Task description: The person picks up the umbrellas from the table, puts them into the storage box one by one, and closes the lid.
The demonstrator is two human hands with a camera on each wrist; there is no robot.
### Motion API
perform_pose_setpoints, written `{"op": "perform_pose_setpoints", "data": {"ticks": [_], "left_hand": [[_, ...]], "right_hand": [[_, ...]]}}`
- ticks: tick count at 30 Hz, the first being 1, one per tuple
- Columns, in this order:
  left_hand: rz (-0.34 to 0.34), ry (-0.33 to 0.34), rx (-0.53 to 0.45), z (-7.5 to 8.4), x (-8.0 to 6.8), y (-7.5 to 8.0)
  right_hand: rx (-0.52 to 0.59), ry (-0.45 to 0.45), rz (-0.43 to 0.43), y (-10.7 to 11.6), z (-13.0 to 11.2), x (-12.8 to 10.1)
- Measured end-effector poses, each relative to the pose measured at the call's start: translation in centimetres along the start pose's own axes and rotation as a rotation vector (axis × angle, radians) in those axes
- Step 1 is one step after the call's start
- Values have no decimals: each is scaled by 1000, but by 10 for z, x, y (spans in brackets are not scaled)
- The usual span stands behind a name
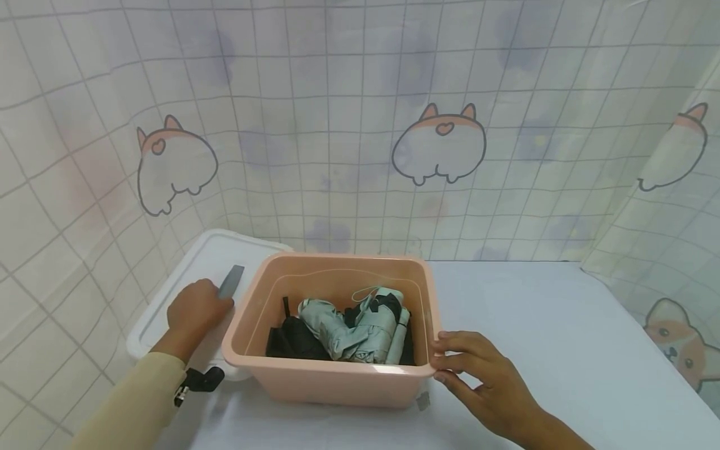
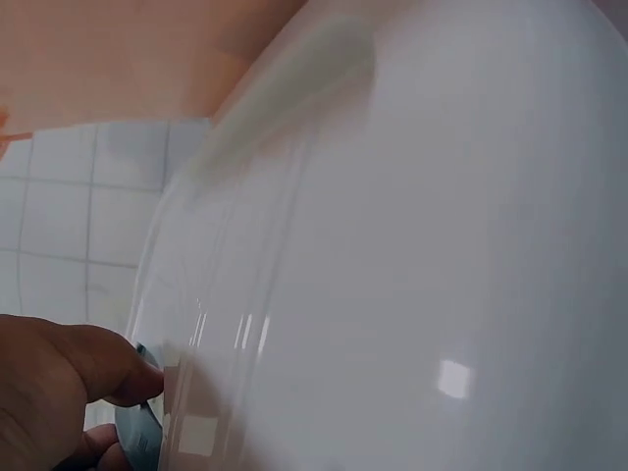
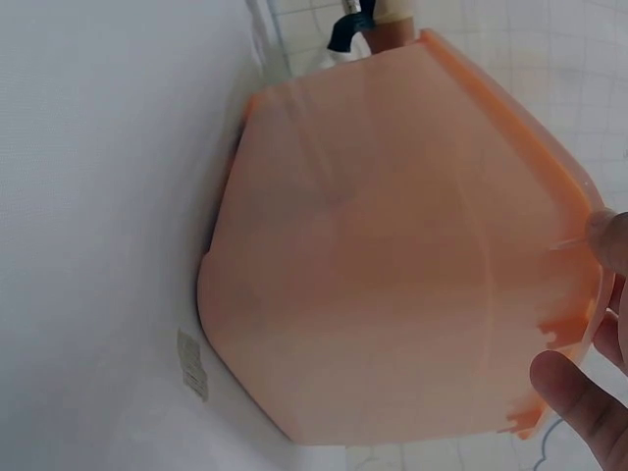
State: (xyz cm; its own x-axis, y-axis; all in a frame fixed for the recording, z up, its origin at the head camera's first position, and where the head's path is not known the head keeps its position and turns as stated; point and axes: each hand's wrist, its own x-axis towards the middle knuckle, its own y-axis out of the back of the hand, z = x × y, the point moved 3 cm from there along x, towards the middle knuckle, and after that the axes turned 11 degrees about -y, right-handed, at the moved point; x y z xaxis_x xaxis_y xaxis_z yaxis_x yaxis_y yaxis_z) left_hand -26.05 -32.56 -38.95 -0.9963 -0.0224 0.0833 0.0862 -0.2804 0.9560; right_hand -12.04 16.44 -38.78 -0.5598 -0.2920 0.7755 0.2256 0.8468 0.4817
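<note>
The worktop [image 1: 562, 350] is covered in pale cloth, with a tiled curtain printed with cartoon corgis hung behind and to both sides; on it, near the front, stands a pink plastic bin [image 1: 337, 375], open-topped; flat against the bin's left side lies a white lid [image 1: 185, 275], its far corner reaching toward the curtain. Inside the bin lies a folded pale green umbrella [image 1: 349, 325] with a loose wrist loop, resting on something black beneath it. The right hand [image 1: 478, 375] rests at the bin's right rim, its fingers fairly straight and touching the edge, the thumb seen under the rim in the right wrist view. The left hand [image 1: 194, 309] sits on the lid, fingers curled round a grey clip handle [image 1: 230, 281] at the lid's edge, pinching it.
</note>
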Motion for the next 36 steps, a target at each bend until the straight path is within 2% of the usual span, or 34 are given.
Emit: {"op": "perform_pose_setpoints", "data": {"ticks": [9, 23, 36], "left_hand": [[60, -37, 37, 12, -5, 16], [101, -84, 49, 19, -8, 38], [130, -86, 76, 24, -7, 52]], "right_hand": [[0, -19, -16, 0, 1, -2], [2, -17, -2, -2, 1, -3], [4, -12, 1, -1, 2, -3]]}}
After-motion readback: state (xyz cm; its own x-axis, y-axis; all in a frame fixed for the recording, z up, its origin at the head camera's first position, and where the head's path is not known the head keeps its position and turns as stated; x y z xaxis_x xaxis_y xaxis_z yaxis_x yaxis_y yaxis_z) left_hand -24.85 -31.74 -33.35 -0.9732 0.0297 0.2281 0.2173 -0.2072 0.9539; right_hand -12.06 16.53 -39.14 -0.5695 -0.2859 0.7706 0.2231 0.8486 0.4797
